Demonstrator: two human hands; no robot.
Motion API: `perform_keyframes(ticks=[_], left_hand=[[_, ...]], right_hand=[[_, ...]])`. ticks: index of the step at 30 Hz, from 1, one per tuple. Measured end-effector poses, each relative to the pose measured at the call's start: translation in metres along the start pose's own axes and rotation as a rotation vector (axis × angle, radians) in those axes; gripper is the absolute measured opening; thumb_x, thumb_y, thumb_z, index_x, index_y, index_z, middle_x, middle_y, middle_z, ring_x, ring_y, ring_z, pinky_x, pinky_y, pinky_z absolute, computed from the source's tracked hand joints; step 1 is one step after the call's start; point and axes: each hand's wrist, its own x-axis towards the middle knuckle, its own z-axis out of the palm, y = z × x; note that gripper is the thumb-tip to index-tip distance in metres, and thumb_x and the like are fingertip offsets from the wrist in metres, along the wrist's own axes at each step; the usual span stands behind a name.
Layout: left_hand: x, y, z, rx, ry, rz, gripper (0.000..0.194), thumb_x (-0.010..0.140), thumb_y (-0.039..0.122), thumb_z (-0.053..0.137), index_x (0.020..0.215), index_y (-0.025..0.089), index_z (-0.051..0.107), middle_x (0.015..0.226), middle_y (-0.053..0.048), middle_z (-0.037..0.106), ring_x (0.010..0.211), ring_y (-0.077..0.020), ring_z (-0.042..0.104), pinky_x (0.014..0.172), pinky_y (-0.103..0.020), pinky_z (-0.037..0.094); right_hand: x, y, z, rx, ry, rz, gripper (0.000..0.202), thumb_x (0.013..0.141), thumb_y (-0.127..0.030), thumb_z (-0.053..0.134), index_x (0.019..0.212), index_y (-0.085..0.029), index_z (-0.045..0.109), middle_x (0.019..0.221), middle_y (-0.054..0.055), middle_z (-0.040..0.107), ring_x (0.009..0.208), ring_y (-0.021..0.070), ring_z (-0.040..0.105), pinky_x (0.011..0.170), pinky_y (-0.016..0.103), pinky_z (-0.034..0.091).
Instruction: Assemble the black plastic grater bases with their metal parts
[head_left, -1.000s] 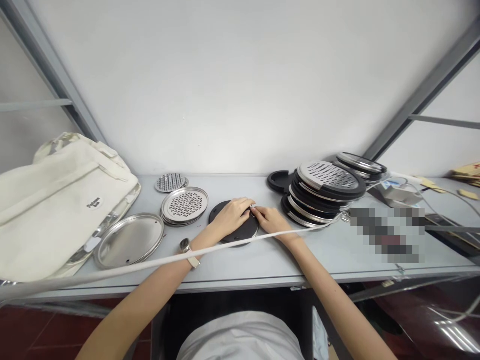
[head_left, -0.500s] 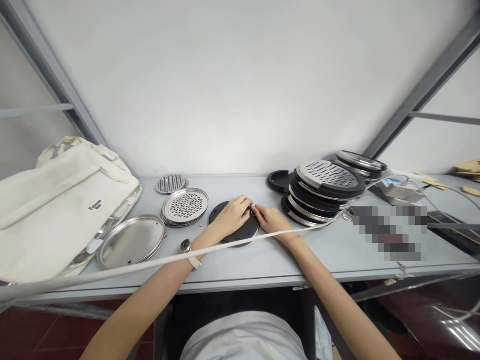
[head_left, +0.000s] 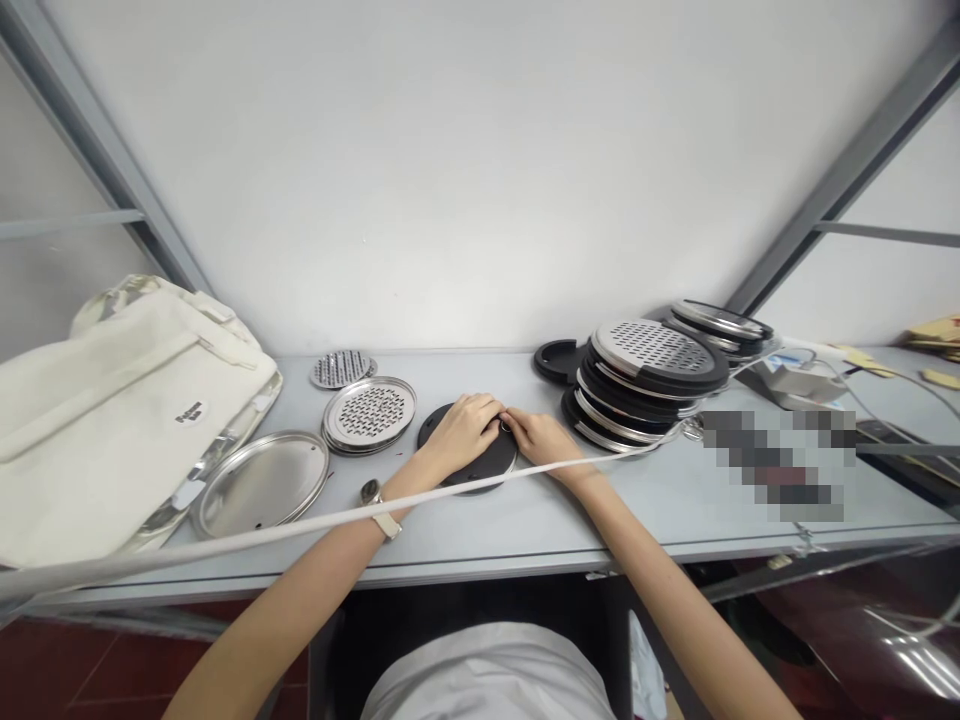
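Observation:
A round black disc [head_left: 491, 466] with a silvery edge lies on the worktable in front of me. My left hand [head_left: 466, 432] rests over its upper part, fingers curled together at the far rim. Close beside it, my right hand [head_left: 541, 438] is closed in a pinch at the disc's right rim, fingertips almost meeting those of the left. A small shiny curve shows under the right fingertips; what it belongs to is hidden. Left of the disc lie round metal grater plates [head_left: 369, 412]. A tall stack of black-rimmed grater discs [head_left: 651, 385] stands to the right.
Plain metal discs [head_left: 262, 482] lie beside a cream bag [head_left: 135, 425] at the left. A notched black ring [head_left: 556, 362] sits behind the stack. One white cable [head_left: 300, 537] crosses in front of my forearms. A grey device [head_left: 799, 380] stands at the right.
Both hands stay at the disc's far right rim. The right fingertips have shifted slightly, and a small shiny curve now shows beneath them. The disc has hardly moved.

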Motion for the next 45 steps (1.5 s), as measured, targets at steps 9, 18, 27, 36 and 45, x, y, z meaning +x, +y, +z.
perform_keyframes(ticks=[9, 18, 27, 36, 45], left_hand=[[-0.0004, -0.0001, 0.0020, -0.002, 0.028, -0.044, 0.011, 0.086, 0.013, 0.047, 0.094, 0.017, 0.053, 0.095, -0.005, 0.054, 0.091, -0.0191, 0.053, 0.085, -0.034, 0.043], [-0.0003, 0.0004, 0.0000, -0.054, 0.015, -0.054, 0.016, 0.088, 0.013, 0.044, 0.100, 0.017, 0.053, 0.095, -0.005, 0.059, 0.090, -0.0190, 0.055, 0.085, -0.034, 0.043], [-0.0006, -0.0031, 0.0021, -0.193, 0.023, -0.050, 0.019, 0.087, 0.011, 0.044, 0.103, 0.018, 0.053, 0.100, -0.005, 0.061, 0.095, -0.0185, 0.058, 0.087, -0.034, 0.045], [-0.0009, -0.0045, 0.0033, -0.219, 0.032, -0.071, 0.020, 0.087, 0.011, 0.045, 0.103, 0.018, 0.054, 0.099, -0.005, 0.063, 0.095, -0.0180, 0.059, 0.087, -0.032, 0.046], [-0.0009, -0.0009, -0.0011, -0.228, 0.019, -0.066, 0.021, 0.087, 0.010, 0.043, 0.103, 0.019, 0.053, 0.098, -0.005, 0.062, 0.094, -0.0184, 0.059, 0.086, -0.034, 0.046]], right_hand=[[0.0040, -0.0014, 0.0003, 0.017, -0.032, 0.041, 0.037, 0.099, -0.034, 0.027, 0.105, -0.020, 0.061, 0.089, 0.008, 0.071, 0.078, 0.0189, 0.066, 0.060, 0.024, 0.033], [0.0049, -0.0023, -0.0002, 0.011, -0.032, 0.081, 0.038, 0.098, -0.035, 0.027, 0.098, -0.020, 0.062, 0.086, 0.008, 0.071, 0.075, 0.0189, 0.066, 0.059, 0.024, 0.031], [0.0031, -0.0048, -0.0041, 0.027, -0.020, 0.067, 0.043, 0.098, -0.036, 0.025, 0.094, -0.018, 0.064, 0.084, 0.009, 0.071, 0.076, 0.0187, 0.065, 0.061, 0.024, 0.032], [0.0011, -0.0065, -0.0071, 0.011, 0.030, 0.038, 0.039, 0.097, -0.036, 0.028, 0.095, -0.020, 0.063, 0.074, 0.006, 0.069, 0.065, 0.0167, 0.061, 0.056, 0.025, 0.027], [0.0008, -0.0075, -0.0080, 0.104, 0.059, 0.020, 0.029, 0.094, -0.031, 0.034, 0.093, -0.019, 0.060, 0.062, 0.001, 0.061, 0.056, 0.0139, 0.054, 0.053, 0.024, 0.025]])
